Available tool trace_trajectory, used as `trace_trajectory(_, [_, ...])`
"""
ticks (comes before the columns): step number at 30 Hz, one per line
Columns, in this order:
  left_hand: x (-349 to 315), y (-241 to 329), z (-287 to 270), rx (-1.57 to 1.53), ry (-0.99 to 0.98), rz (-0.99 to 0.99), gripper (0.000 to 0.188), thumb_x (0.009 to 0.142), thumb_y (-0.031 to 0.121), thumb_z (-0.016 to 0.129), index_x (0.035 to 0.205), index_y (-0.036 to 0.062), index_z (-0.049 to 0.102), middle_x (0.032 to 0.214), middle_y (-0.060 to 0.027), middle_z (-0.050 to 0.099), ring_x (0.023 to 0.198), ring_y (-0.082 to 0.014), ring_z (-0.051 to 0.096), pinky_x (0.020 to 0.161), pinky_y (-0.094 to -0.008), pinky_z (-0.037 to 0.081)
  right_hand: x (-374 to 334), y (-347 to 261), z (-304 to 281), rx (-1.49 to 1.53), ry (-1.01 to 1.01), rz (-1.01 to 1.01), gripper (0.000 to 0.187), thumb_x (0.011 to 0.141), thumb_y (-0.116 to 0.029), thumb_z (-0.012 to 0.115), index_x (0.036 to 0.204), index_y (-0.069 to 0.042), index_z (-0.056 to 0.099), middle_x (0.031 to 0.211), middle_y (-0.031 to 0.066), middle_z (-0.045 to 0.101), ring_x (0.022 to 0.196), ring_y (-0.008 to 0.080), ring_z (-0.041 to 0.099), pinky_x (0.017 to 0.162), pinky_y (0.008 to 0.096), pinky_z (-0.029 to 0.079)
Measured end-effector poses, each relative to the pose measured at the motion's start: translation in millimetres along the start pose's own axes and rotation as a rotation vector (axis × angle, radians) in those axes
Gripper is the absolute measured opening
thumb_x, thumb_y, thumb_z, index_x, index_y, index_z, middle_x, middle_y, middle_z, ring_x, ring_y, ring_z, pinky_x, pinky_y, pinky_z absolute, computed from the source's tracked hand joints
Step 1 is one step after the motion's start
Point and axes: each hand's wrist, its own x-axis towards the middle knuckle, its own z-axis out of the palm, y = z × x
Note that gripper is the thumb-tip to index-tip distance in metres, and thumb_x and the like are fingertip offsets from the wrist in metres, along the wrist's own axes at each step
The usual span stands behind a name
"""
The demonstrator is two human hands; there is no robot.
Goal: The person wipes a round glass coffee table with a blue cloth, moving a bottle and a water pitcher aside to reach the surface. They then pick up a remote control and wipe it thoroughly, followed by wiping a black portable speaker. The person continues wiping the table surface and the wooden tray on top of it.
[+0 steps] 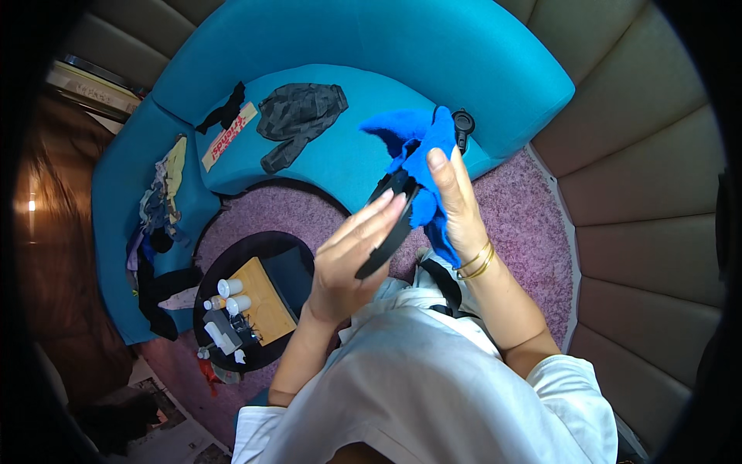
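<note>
My right hand (pixel 457 203), with gold bangles at the wrist, is closed round a bright blue fuzzy cloth (pixel 430 158), its thumb lying against it. One flap of the cloth sticks out to the left and another hangs below the hand. My left hand (pixel 346 259) holds a long, flat black object with a rounded end (pixel 380 251); its upper end touches or lies against the blue cloth. What kind of object this is I cannot tell. Both hands are raised in front of my body, above the carpet and the sofa's edge.
A curved turquoise sofa (pixel 325 29) bears a dark grey garment (pixel 300 108), a printed box (pixel 229 138), a black round-headed device (pixel 463 128) and piled clothes (pixel 164 197). On the round black table (pixel 255 240) are a wooden board (pixel 267 298) and white cups (pixel 229 288). Pink carpet (pixel 525 224) covers the floor.
</note>
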Motion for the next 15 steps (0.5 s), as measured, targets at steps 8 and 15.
trace_trajectory(8, [-17.6, 0.1, 1.2, -0.184, 0.102, -0.271, 0.024, 0.067, 0.002, 0.06, 0.089, -0.0056, 0.057, 0.086, -0.0125, 0.059, 0.076, -0.0198, 0.056, 0.069, -0.0264, 0.043, 13.6, -5.8, -10.3, 0.059, 0.12, 0.118, 0.031, 0.087, -0.041, 0.05, 0.081, -0.01, 0.052, 0.074, -0.0007, 0.053, 0.065, 0.0054, 0.051, 0.058, 0.0201, 0.043])
trace_trajectory(15, [-22.4, -5.7, -9.5, -0.443, -0.03, -0.492, 0.048, 0.072, 0.001, 0.057, 0.118, -0.0051, 0.047, 0.124, -0.0198, 0.047, 0.116, -0.0273, 0.046, 0.096, -0.0351, 0.035, 7.1, -7.8, -8.4, 0.048, 0.141, 0.057, 0.028, 0.088, -0.035, 0.051, 0.085, -0.007, 0.054, 0.075, 0.0004, 0.054, 0.063, 0.0064, 0.051, 0.056, 0.021, 0.043])
